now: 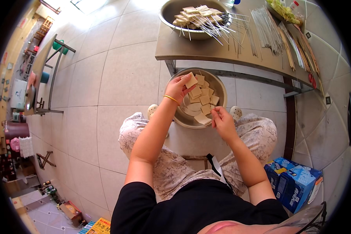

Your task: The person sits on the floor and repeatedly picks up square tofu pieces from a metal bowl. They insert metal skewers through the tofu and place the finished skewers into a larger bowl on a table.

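Note:
My left hand (181, 87) grips a pale square slice, perhaps tofu (190, 81), over a round metal basin (181, 119) on the floor. Loose slices of the same kind (204, 100) lie in the basin. My right hand (221, 118) is at the basin's near right rim, thumb and fingers pinched together; a thin skewer seems to rise from them, too faint to be sure. Beside those fingers a larger slice (202, 119) rests near the rim. On the table a second metal basin (166, 14) holds a heap of skewered slices (197, 17).
The metal-topped table (193, 52) carries bundles of thin metal skewers (267, 30), wooden sticks (286, 48), red-handled scissors (311, 79) and a bowl of leafy greens (283, 11). Blue boxes (294, 182) stand on the floor at my right. A folding stool (46, 160) is far left.

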Demonstrator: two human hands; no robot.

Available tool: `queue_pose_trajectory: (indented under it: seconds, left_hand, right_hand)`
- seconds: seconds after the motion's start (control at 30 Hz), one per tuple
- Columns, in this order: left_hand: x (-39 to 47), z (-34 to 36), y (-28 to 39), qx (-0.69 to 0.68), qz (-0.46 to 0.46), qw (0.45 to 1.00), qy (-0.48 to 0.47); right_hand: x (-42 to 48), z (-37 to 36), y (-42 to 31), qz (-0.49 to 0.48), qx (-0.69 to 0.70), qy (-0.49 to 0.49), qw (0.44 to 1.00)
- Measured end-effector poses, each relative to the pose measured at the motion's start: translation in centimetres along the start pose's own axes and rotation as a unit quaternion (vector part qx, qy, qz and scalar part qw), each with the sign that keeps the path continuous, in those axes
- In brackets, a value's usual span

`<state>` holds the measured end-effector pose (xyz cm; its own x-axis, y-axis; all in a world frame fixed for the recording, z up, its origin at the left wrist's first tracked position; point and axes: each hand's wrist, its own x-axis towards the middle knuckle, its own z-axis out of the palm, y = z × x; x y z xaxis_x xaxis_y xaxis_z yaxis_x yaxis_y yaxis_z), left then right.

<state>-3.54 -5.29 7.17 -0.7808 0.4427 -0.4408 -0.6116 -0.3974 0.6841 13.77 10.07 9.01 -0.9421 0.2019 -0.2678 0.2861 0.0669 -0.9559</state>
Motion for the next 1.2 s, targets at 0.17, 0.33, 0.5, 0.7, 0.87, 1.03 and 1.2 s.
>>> queue_pose_trajectory:
  seconds: [0.17, 0.33, 0.5, 0.7, 0.87, 1.03, 1.2]
  left_hand:
    - [-0.7, 1.0, -2.1, 0.031, -0.039, 0.997, -0.051]
    - [-1.7, 2.7, -5.3, 0.105, -0.098, 0.985, -0.099]
    - [2.5, 0.0, -5.9, 0.376, 0.088, 0.922, 0.007]
    - [6.6, -3.7, -7.6, 0.696, 0.338, 0.612, 0.166]
    - [7.6, -2.1, -7.4, 0.776, 0.276, 0.544, 0.161]
    - [7.6, -2.8, -7.5, 0.786, 0.268, 0.534, 0.159]
    - [6.5, -3.1, -5.7, 0.540, 0.173, 0.815, 0.118]
  right_hand:
    - [0.3, 0.1, 0.1, 0.000, 0.017, 0.018, 1.000]
    - [1.0, -0.3, 0.9, 0.026, 0.105, 0.045, 0.993]
    - [1.0, -0.7, 0.4, 0.039, 0.134, 0.047, 0.989]
    - [1.1, -0.4, 1.0, 0.049, 0.114, 0.051, 0.991]
    - [1.0, -0.7, 1.1, 0.045, 0.101, 0.052, 0.992]
    - [0.9, -0.9, 0.0, 0.042, 0.115, 0.045, 0.991]
    - [0.7, -0.7, -0.4, 0.041, 0.116, 0.030, 0.992]
